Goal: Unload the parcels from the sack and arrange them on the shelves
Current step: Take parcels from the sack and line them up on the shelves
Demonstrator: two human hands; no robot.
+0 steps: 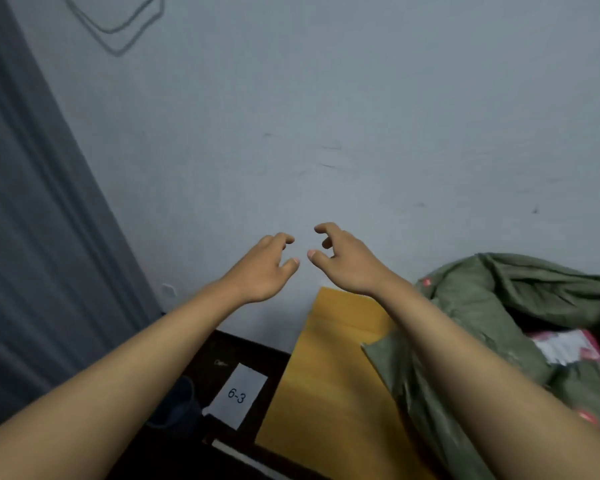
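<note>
So both arms are stretched out in front of a plain pale wall [326, 116] with loads of free space around them; the left hand [265, 268] and right hand [343, 263] hover close together, thumbs nearly meeting, fingers loosely curled and holding nothing; under the right forearm there's a smooth yellow wooden table [329, 382], its far corner just beside the wall; the sack [499, 306], a crumpled olive-green woven thing, slumps over the table's right side and runs off the frame; its mouth gapes open and a parcel [565, 348] in pink and white glossy wrap sits inside; left of the table's edge, a dark shelf [274, 362] with a white label [238, 396] reading 6-3; grey ribbed curtain [32, 237] down the left.
</note>
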